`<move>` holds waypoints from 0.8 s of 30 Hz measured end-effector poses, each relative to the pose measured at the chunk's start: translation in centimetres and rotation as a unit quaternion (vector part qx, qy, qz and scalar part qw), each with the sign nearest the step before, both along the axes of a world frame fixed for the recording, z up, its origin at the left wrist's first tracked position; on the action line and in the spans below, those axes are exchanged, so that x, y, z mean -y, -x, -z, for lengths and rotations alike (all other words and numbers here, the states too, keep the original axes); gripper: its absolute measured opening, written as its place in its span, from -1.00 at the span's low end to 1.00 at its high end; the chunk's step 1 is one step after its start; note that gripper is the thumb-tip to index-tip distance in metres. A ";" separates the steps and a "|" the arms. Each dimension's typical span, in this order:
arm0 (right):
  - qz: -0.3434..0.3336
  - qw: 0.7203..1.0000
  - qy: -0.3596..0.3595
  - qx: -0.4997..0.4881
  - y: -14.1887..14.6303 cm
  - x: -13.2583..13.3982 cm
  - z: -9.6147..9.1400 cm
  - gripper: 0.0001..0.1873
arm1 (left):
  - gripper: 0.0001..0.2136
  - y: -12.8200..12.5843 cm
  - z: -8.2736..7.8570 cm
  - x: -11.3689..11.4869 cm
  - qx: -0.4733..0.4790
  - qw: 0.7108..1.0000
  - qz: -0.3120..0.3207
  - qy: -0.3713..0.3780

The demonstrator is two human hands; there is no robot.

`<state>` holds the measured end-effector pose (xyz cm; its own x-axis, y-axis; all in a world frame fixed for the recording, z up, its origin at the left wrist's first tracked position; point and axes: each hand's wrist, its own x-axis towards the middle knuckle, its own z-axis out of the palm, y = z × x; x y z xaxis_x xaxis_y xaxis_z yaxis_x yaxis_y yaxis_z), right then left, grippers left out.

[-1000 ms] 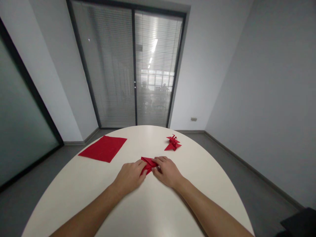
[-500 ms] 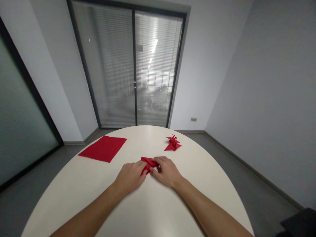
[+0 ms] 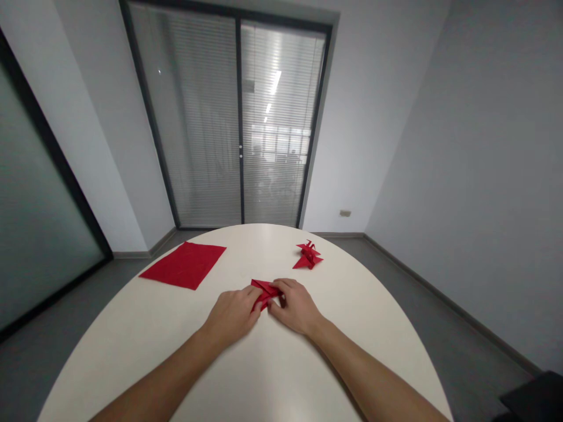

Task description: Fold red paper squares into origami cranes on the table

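Note:
Between my two hands lies a small folded red paper (image 3: 265, 288), creased into layers, on the white round table (image 3: 272, 375). My left hand (image 3: 233, 313) grips its left side, thumb at the near edge and fingers over the top. With curled fingers, my right hand (image 3: 297, 305) pinches the right corner; its fingertips cover part of that side. Beyond my right hand stand red origami cranes (image 3: 308, 256), bunched together so that I cannot tell how many. A flat red paper sheet (image 3: 185, 265) rests farther off on the left.
The table's curved edge runs around both sides and the far end. Past it is a glass door (image 3: 240, 117) with blinds. At the lower right corner is a dark object (image 3: 534, 398), cut off by the frame.
My right thumb has shifted very slightly at the near edge of the folded paper. Both hands otherwise keep their places, and the cranes and flat sheet are unmoved.

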<state>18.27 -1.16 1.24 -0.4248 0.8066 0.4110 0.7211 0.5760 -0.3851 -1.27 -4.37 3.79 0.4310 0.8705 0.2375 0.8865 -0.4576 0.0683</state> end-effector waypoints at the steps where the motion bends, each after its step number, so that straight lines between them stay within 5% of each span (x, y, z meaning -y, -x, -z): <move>1: 0.000 1.000 0.000 0.000 0.1 0.0 0.0 -0.65 | -0.78 0.0 0.0 0.0 -0.001 1.000 0.001 -0.001; 24: 0.032 0.999 0.003 -0.034 0.6 0.0 0.0 -0.70 | -0.75 -0.4 -0.2 0.0 0.029 0.999 -0.017 0.014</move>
